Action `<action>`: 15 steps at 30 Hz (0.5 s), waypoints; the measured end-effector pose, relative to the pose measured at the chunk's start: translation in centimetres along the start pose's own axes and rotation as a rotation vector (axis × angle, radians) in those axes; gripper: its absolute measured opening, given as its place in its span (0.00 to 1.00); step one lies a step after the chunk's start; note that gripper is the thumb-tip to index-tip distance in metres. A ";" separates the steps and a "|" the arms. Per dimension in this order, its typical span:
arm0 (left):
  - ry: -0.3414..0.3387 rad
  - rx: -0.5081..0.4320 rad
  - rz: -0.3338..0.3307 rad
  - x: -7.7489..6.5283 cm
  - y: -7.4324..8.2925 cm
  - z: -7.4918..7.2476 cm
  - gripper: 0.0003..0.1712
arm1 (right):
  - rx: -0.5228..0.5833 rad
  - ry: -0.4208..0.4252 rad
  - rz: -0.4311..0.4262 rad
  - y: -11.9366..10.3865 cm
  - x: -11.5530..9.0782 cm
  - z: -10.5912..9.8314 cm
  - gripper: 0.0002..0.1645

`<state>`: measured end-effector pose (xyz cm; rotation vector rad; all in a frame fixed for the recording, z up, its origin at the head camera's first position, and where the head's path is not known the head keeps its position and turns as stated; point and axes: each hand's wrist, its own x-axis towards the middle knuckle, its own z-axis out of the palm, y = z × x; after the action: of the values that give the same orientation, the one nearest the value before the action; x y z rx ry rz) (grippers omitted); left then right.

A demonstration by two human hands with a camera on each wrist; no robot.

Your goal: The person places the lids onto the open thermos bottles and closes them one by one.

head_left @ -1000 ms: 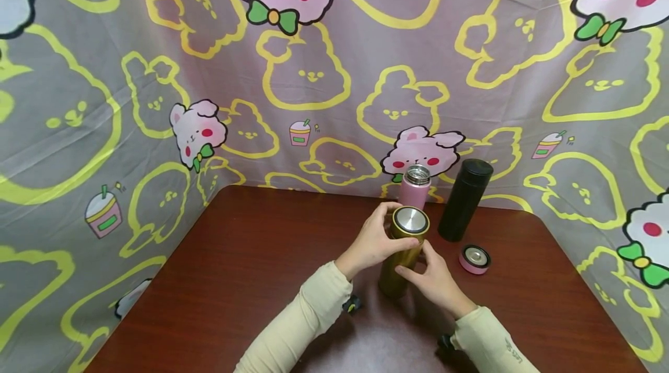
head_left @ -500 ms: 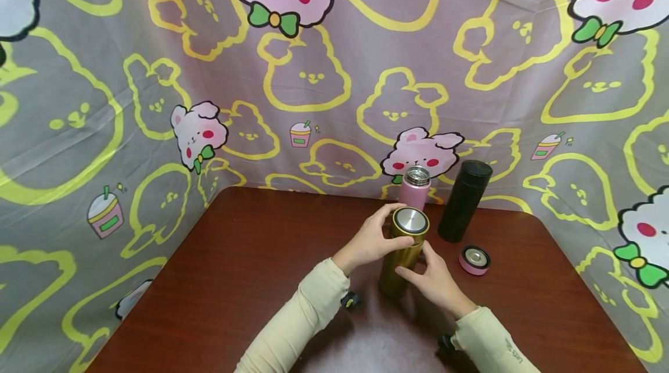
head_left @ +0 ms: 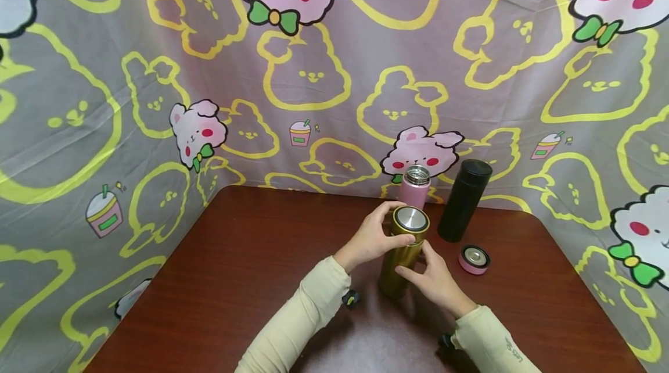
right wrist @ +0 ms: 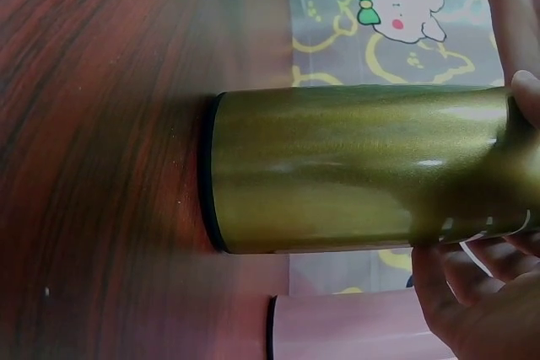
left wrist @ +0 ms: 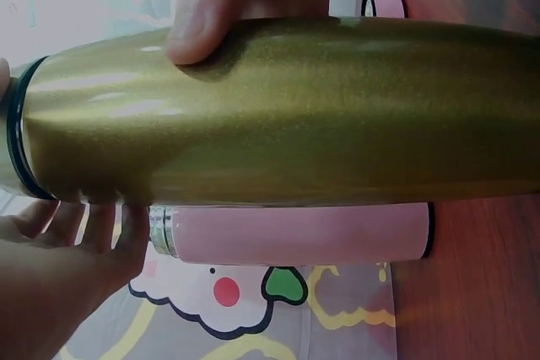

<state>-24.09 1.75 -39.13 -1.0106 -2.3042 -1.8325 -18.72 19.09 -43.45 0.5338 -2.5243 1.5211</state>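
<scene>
left hand [head_left: 368, 242] grips the cap [head_left: 410, 219], right hand [head_left: 438, 284] the body [head_left: 391, 273]: a gold vacuum flask [head_left: 401, 255], upright, short of the table [head_left: 261, 257]'s far edge.

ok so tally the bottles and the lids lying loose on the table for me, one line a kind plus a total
Bottles: 3 (gold bottle, pink bottle, black bottle)
Loose lids: 1 (pink lid)
Total: 4
</scene>
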 end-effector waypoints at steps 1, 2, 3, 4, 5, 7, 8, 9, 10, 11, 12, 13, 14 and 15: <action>0.004 0.003 -0.002 0.0 0.0 0.0 0.34 | -0.004 -0.003 0.003 -0.1 0.0 0.0 0.35; 0.003 0.006 -0.005 0.0 0.1 0.0 0.34 | -0.006 -0.003 0.003 -0.1 0.0 -0.1 0.35; -0.003 0.005 -0.003 0.0 0.0 0.0 0.34 | -0.004 -0.005 0.007 0.0 0.0 -0.1 0.35; -0.011 0.003 -0.001 0.0 0.0 -0.1 0.34 | -0.005 -0.005 0.008 -0.1 0.1 -0.1 0.35; -0.021 0.007 0.000 0.0 -0.1 -0.1 0.34 | -0.004 -0.006 0.007 0.0 0.1 -0.1 0.35; -0.044 0.004 0.007 0.1 -0.3 -0.2 0.35 | -0.004 -0.008 0.000 0.2 0.1 -0.1 0.35; -0.057 0.001 0.011 0.1 -0.3 -0.2 0.35 | 0.002 -0.007 0.000 0.5 0.2 0.0 0.35; -0.068 -0.001 0.018 0.2 -0.4 -0.3 0.35 | 0.010 -0.007 0.002 0.9 0.2 0.0 0.35; -0.079 -0.003 0.023 0.2 -0.5 -0.3 0.35 | 0.013 -0.007 0.004 1.4 0.3 0.1 0.36; -0.089 -0.008 0.029 0.2 -0.5 -0.4 0.35 | 0.016 -0.009 0.008 1.8 0.4 0.2 0.36; -0.098 -0.011 0.036 0.2 -0.6 -0.4 0.35 | 0.017 -0.009 0.009 2.3 0.4 0.2 0.36; -0.106 -0.016 0.044 0.2 -0.6 -0.5 0.35 | 0.018 -0.008 0.010 2.7 0.5 0.3 0.36; -0.111 -0.019 0.052 0.2 -0.6 -0.5 0.35 | 0.028 -0.007 0.016 3.2 0.6 0.4 0.37; -0.117 -0.021 0.062 0.2 -0.7 -0.5 0.35 | 0.028 -0.007 0.014 3.5 0.6 0.4 0.37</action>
<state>-24.76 1.29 -39.49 -1.2094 -2.2920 -1.8250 -20.56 20.10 -46.31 0.5276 -2.5202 1.5644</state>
